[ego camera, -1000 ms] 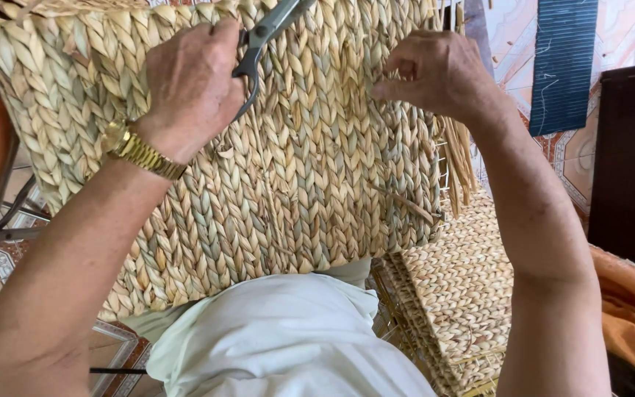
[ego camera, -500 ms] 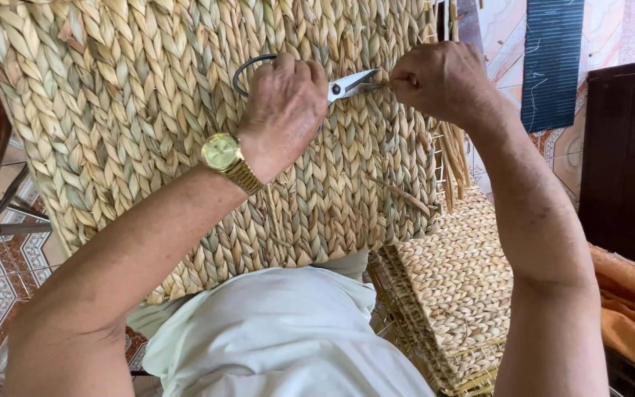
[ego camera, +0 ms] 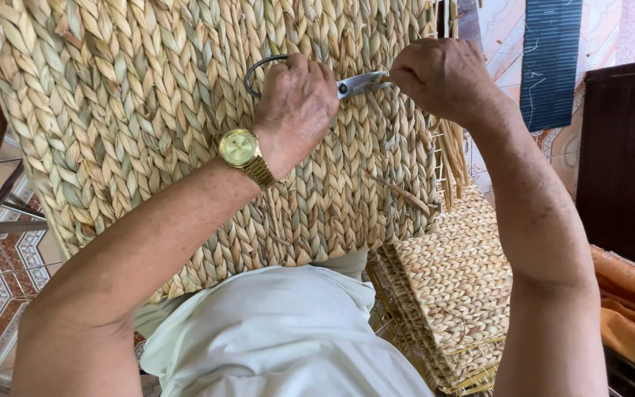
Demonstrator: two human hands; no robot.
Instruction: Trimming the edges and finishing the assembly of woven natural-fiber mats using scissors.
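Your left hand (ego camera: 297, 103) has its grip closed around the dark loop handles of the steel scissors (ego camera: 332, 81), blades pointing right. Your right hand (ego camera: 441, 77) has its grip pinched together on a bit of fibre at the blade tips; the strand itself is too small to make out. Both hands rest against the large braided straw-coloured woven panel (ego camera: 148, 117) propped over your lap. Gold wristwatch (ego camera: 242, 151) on the left wrist. Stack of flat woven mats (ego camera: 453, 294) lies lower right, just beside the panel.
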